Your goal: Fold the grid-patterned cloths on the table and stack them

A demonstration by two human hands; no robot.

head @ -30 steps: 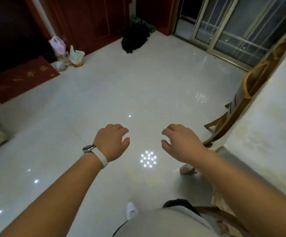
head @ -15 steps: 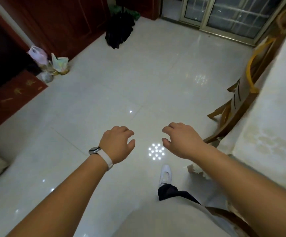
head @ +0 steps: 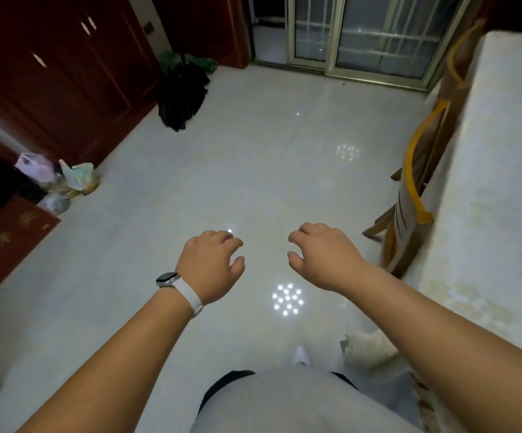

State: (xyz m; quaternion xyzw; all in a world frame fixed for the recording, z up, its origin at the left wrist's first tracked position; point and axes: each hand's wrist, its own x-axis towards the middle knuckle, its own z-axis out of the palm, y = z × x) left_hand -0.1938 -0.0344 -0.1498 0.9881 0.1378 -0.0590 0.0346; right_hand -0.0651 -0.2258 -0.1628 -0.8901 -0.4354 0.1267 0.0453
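- Head view: our left hand point(head: 211, 265) and right hand point(head: 323, 256) hang out in front of us above the glossy tiled floor point(head: 222, 170), palms down, fingers loosely curled and holding nothing.
- A white-strapped watch point(head: 177, 285) sits on our left wrist.
- Along our right runs the table point(head: 490, 189), draped in a pale cream cover; a wooden chair point(head: 415, 195) with a yellow curved back stands tucked against its near edge.
- No grid-patterned cloth shows anywhere on the part of the table that we can see, so we cannot tell where the cloths lie; we judge they are further along the tabletop or out of view to the right.
- Across the room we see dark red cabinet doors point(head: 66, 73), some plastic bags point(head: 56, 179) at their foot, a black bundle point(head: 181, 92) on the floor and glazed sliding doors point(head: 362, 35).
- We judge folding has not begun: the step in hand is getting to the table.
- To do it well, we should turn right to face the tabletop squarely, stay clear of the chair, keep both hands free and relaxed, and bring the cloths fully into view before reaching for the first one by its corners.
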